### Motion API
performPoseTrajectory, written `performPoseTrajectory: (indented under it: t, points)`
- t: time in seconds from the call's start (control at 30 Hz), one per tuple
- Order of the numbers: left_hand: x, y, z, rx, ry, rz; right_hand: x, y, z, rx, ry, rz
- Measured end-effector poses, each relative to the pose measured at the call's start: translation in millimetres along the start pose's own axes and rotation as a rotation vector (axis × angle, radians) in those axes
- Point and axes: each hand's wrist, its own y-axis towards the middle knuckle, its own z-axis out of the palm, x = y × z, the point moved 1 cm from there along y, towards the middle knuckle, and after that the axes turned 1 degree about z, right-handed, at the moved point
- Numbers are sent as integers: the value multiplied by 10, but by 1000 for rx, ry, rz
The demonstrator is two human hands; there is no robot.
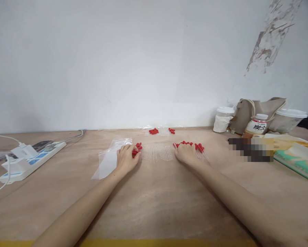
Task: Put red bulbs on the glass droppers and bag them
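Note:
My left hand (125, 156) rests at the left group of red rubber bulbs (137, 149), thumb and fingers closed around some of them. Between my hands, a row of thin clear glass tubes (156, 153) lies side by side on the table. My right hand (186, 153) is curled over the right group, where glass droppers with red bulbs (200, 147) lie with their tubes pointing toward me. Its fingertips are hidden behind the hand, so what they grip does not show. A clear plastic bag (109, 159) with white inside lies flat beside and under my left hand.
Against the wall lies a clear bag holding more red bulbs (154, 131) and tubes. A white power strip (32, 163) with chargers is at the left. On the right stand a lidded cup (223, 120), a drink bottle (256, 126), a grey bag (249, 111) and a green-white packet (298, 159).

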Motion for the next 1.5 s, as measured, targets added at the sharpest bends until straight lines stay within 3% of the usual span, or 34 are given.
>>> performPoseTrajectory:
  t: [0.2, 0.33, 0.57, 0.73, 0.8, 0.9, 1.0, 1.3, 1.5]
  points:
    - [117, 418, 155, 166, 71, -57, -107, -392, 14, -310, -37, -276]
    - [91, 580, 315, 184, 81, -59, -103, -490, 71, -388, 5, -381]
    - [14, 645, 359, 110, 50, -17, -64, -518, 83, -428, 41, -384]
    - [-175, 436, 166, -8, -78, 79, -79, -542, 99, -403, 112, -398]
    - [-251, 254, 108, -27, -283, 140, -87, -540, 111, -384, 162, -412]
    - [-315, -46, 84, 49, -631, 166, -89, -538, 132, -359, 244, -479]
    - [-335, -265, 94, 142, -758, 189, -71, -550, 139, -356, 294, -576]
    - [-384, -386, 116, 179, -631, 204, 23, -630, 88, -388, 304, -735]
    - [-338, -368, 189, 150, -425, 288, 22, -645, 87, -424, 256, -787]
